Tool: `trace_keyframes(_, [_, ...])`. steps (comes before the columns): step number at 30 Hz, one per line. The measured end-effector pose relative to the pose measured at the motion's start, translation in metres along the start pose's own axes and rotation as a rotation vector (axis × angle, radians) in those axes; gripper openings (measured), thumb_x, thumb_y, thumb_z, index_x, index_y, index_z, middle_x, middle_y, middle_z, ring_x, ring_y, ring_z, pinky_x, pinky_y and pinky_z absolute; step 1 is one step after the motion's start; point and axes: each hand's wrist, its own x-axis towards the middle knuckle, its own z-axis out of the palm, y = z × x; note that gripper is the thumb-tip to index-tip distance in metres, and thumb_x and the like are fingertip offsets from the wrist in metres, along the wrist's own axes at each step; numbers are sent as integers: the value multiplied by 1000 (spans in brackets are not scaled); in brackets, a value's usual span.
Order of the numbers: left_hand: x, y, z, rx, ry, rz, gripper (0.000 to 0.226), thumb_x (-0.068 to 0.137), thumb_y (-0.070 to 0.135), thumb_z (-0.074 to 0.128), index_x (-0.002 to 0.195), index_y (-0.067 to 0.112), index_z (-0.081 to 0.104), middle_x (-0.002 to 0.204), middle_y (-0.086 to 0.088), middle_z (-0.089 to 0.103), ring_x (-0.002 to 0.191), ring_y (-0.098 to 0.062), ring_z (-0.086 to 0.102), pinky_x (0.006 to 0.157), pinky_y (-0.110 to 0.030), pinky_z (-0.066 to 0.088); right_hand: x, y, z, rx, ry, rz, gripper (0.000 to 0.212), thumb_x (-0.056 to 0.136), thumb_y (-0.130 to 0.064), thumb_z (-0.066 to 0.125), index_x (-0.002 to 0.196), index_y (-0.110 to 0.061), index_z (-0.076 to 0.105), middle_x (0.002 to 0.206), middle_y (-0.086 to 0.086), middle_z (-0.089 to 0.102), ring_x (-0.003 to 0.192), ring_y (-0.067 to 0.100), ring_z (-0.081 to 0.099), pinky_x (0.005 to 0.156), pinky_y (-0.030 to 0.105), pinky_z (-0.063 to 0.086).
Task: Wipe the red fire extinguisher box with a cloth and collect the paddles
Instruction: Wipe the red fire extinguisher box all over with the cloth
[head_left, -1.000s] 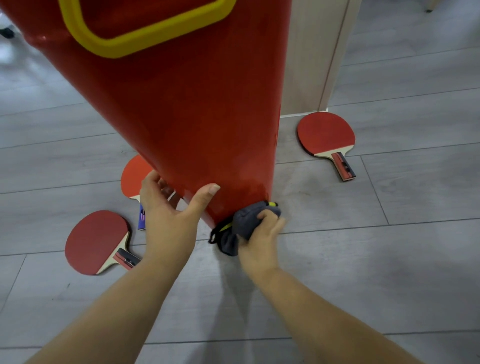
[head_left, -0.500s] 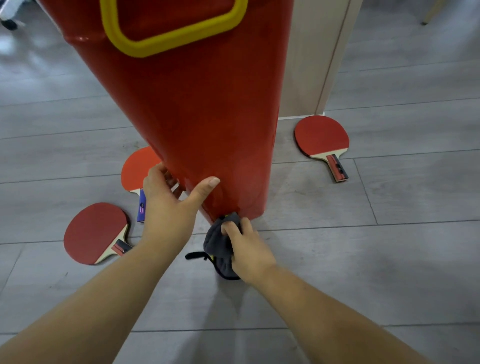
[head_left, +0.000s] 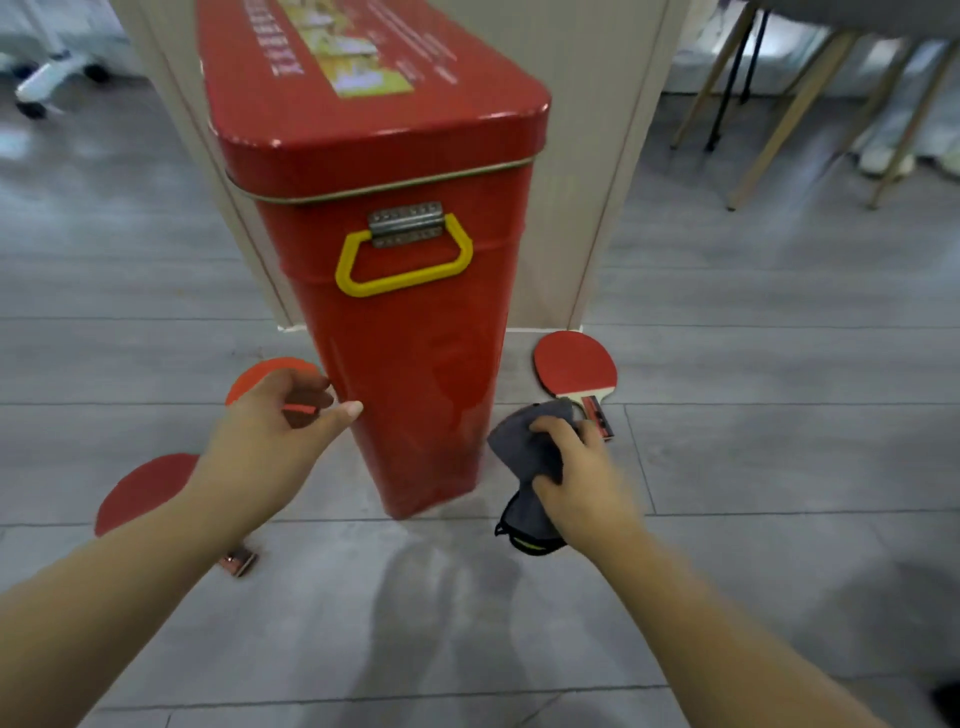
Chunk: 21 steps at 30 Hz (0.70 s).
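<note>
Gripping grey cloth (head_left: 524, 447), right hand (head_left: 576, 467) sits just right of red box (head_left: 405, 364), upright on floor (head_left: 779, 415). Left hand (head_left: 270, 431) at box's left edge, fingers (head_left: 304, 382) loosely curled, holding nothing. One paddle (head_left: 574, 364) right of box; near-left paddle (head_left: 145, 488) and far-left paddle (head_left: 260, 376) partly hidden by left arm.

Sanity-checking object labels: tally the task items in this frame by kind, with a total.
red box: 1
paddles: 3
cloth: 1
Total: 5
</note>
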Motion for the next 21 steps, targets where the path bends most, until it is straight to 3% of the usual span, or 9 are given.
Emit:
trace_keyframes(3, [3, 25, -24, -98, 74, 54, 23, 82, 27, 70, 100, 18, 60, 92, 5, 67, 82, -16, 64, 61, -26, 45, 4, -16, -49, 86, 205, -40, 49, 83, -13, 60, 126, -30, 46, 126, -1, 41, 98, 25, 55, 74, 36, 50])
trace_keyframes(7, [-1, 66, -54, -139, 196, 207, 13, 86, 19, 66, 93, 27, 60, 85, 11, 63, 76, -8, 60, 57, -6, 44, 8, -48, -118, 127, 453, -101, 48, 82, -11, 60, 125, -31, 50, 118, -1, 45, 86, 18, 50, 67, 30, 43])
trace_keyframes(10, [-4, 99, -74, -194, 306, 346, 11, 79, 32, 59, 80, 43, 56, 86, 15, 62, 80, -6, 61, 67, -20, 47, 8, -78, -166, 194, 630, -168, 50, 80, -10, 62, 125, -29, 55, 115, 0, 48, 85, 11, 45, 70, 27, 38])
trace_keyframes(13, [-4, 126, -85, -179, 366, 444, 15, 85, 30, 65, 82, 40, 54, 90, 10, 61, 84, 1, 59, 67, -7, 44, 8, -111, -207, 254, 739, -301, 46, 79, -13, 62, 123, -27, 59, 108, -1, 50, 84, 4, 44, 70, 23, 39])
trace_keyframes(16, [-4, 150, -91, -88, 349, 533, 6, 84, 43, 61, 87, 41, 55, 96, 18, 58, 89, -1, 57, 67, 0, 39, 12, -150, -243, 271, 747, -389, 47, 74, -23, 57, 121, -32, 62, 102, -5, 53, 87, 2, 47, 73, 11, 39])
trace_keyframes(18, [2, 156, -94, -14, 296, 568, 18, 80, 52, 54, 91, 40, 57, 97, 29, 54, 93, 2, 54, 74, -9, 40, 25, -178, -260, 252, 663, -404, 47, 74, -28, 57, 120, -37, 61, 104, -5, 58, 92, 6, 52, 78, 19, 45])
trace_keyframes(21, [13, 158, -96, 29, 219, 583, 32, 76, 67, 45, 88, 41, 58, 99, 26, 56, 100, -1, 53, 84, -27, 44, 53, -220, -269, 184, 479, -427, 52, 74, -35, 55, 125, -42, 54, 114, -4, 61, 102, 15, 56, 87, 35, 50])
